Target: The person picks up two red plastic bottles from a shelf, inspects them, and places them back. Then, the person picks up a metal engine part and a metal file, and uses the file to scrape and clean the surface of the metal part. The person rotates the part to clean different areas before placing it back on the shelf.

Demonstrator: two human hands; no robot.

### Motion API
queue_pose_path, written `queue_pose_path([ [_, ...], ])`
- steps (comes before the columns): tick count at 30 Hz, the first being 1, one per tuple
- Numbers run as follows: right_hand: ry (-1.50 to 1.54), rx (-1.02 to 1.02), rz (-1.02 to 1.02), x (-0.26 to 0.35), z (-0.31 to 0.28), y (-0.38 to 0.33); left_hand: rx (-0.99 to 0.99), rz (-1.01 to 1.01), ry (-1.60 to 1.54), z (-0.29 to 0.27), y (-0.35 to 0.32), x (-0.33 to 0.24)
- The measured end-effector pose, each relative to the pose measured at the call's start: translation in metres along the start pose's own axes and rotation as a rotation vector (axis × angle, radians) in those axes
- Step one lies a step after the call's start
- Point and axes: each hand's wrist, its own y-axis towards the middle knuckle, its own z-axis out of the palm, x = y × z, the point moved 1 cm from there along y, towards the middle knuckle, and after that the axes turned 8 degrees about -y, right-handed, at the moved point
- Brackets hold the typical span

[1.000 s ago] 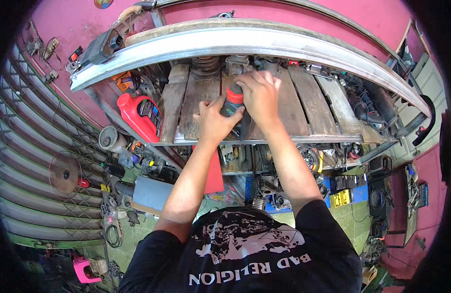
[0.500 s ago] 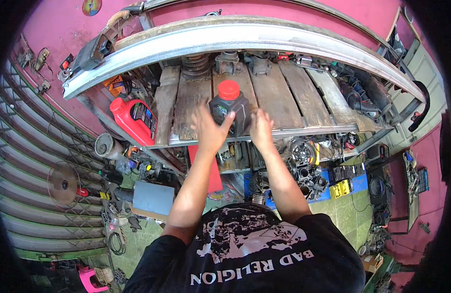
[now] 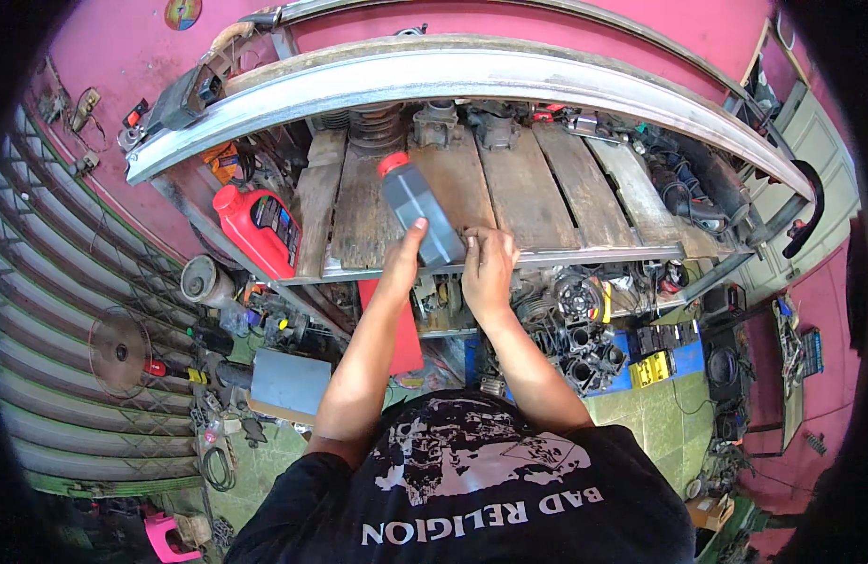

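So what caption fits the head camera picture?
Both hands, left hand and right hand, hold a grey bottle over a wooden shelf.

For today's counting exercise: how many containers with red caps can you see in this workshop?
2: grey bottle held by both hands on the wooden shelf; red jug left of it. Clutter may hide others.

One grey bottle [image 3: 420,211], one red jug [image 3: 258,228], two hands [image 3: 443,258].

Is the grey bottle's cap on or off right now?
On. The red cap sits on the neck of the grey bottle, which both hands hold over the wooden shelf.
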Motion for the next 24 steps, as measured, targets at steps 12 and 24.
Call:
queue_pose_path([
  [12, 0.016, -0.147, -0.3, 0.053, -0.03, 0.001, 0.213, -0.214, -0.809, 0.026, -0.04, -0.023],
  [24, 0.262, -0.14, 0.027, 0.071, -0.023, 0.008, 0.057, 0.17, -0.6, 0.013, -0.033, 0.015],
])
